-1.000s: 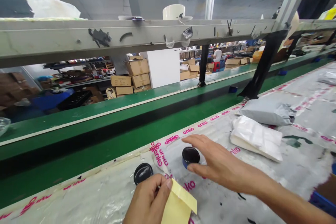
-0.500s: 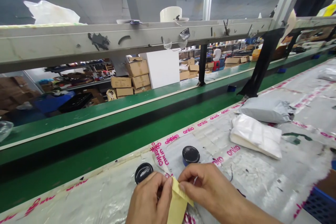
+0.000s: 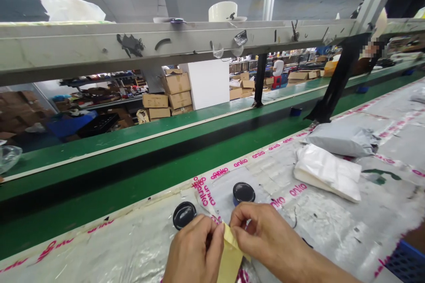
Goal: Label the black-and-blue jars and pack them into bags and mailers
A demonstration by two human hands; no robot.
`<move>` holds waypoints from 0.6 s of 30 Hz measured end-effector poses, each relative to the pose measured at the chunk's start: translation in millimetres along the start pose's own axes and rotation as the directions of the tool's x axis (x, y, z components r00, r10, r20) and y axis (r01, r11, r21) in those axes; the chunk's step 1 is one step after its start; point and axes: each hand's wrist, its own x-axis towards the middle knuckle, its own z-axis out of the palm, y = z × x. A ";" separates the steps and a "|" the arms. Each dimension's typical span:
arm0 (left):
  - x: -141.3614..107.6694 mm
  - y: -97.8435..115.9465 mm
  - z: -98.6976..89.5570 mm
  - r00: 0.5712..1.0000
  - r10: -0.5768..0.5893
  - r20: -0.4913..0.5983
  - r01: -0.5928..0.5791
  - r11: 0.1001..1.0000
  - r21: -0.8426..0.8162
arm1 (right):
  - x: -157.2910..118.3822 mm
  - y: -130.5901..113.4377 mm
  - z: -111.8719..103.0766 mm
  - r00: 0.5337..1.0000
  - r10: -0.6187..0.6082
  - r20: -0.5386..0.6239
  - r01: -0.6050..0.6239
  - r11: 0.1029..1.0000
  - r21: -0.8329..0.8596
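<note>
Both my hands are at the bottom middle, over a plastic-covered table (image 3: 139, 247). A piece of yellow paper (image 3: 230, 261) with a folded upper edge is between them. My left hand (image 3: 198, 250) pinches its upper left corner between thumb and forefinger. On the other side, my right hand (image 3: 262, 234) pinches the folded edge near the top. Just beyond my left hand lies a round black lid-like piece (image 3: 184, 215). A second round piece (image 3: 243, 193), black on top with a blue side, sits beyond my right hand.
Stacked white plastic bags (image 3: 327, 172) and a grey plastic package (image 3: 341, 138) lie to the right. A green conveyor belt (image 3: 199, 159) runs behind the table, under a metal shelf beam (image 3: 186, 44). A blue basket (image 3: 407, 261) stands at the lower right. A person (image 3: 278, 67) sits far back.
The view has shifted slightly. My right hand has drawn a little closer to my left along the paper's folded edge; both hands keep pinching the yellow paper.
</note>
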 end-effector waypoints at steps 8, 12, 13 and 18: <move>1.0 -0.7 1.4 1.000 0.002 0.007 -0.002 0.999 0.047 | -2.3 3.1 -0.7 0.999 -0.049 -0.009 0.049 0.999 -0.008; 0.0 -2.3 2.5 1.000 0.003 -0.005 -0.002 0.998 0.061 | -1.7 7.7 -2.1 0.999 -0.038 -0.018 0.039 0.999 0.015; -0.2 -2.5 2.6 1.000 0.002 -0.008 -0.001 0.998 0.062 | -1.7 8.3 -2.6 0.999 -0.031 -0.019 0.031 0.999 0.022; 0.2 -1.9 2.5 1.000 0.002 -0.009 -0.001 0.998 0.059 | -1.4 8.2 -2.5 1.000 0.009 0.030 -0.010 0.999 0.040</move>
